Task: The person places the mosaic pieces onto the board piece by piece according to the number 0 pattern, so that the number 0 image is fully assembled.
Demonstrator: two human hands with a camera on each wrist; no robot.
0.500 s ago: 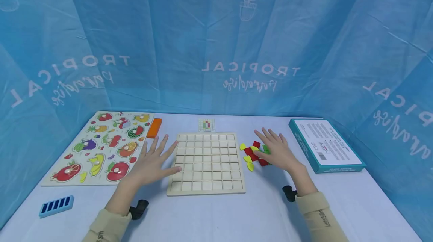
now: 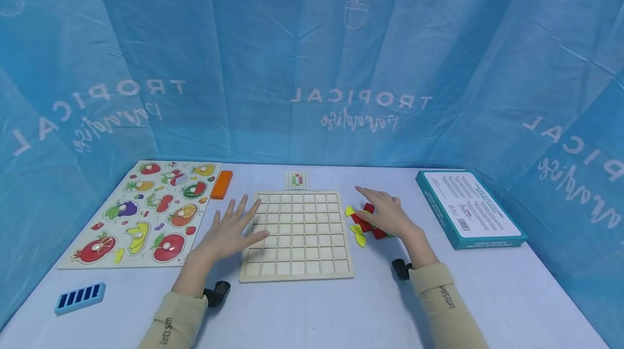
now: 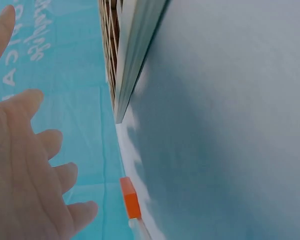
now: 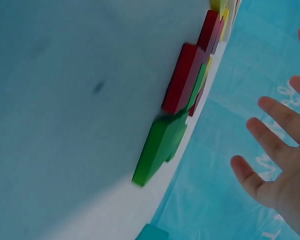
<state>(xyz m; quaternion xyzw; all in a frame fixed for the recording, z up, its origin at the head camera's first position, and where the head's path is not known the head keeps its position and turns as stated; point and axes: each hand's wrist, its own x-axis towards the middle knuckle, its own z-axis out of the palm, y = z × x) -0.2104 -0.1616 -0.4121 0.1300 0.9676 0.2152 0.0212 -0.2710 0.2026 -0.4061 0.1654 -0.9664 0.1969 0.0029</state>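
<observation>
Right hand (image 2: 387,218), fingers spread and slack, hovers over the coloured wooden tiles (image 2: 364,222) beside the grid board (image 2: 297,236); left hand (image 2: 231,232), likewise released, now overlaps the board's left edge, having shifted inward.

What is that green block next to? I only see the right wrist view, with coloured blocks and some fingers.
Observer: The green block lies in a small pile of red and yellow pieces just right of a wooden grid board.
Visitor: Is the right hand holding any of them?
Observer: No. The right hand is spread flat above the pile, fingers straight.
Visitor: And the other hand?
Observer: The left hand is open too, over the board's left edge, beside a fruit puzzle.
</observation>
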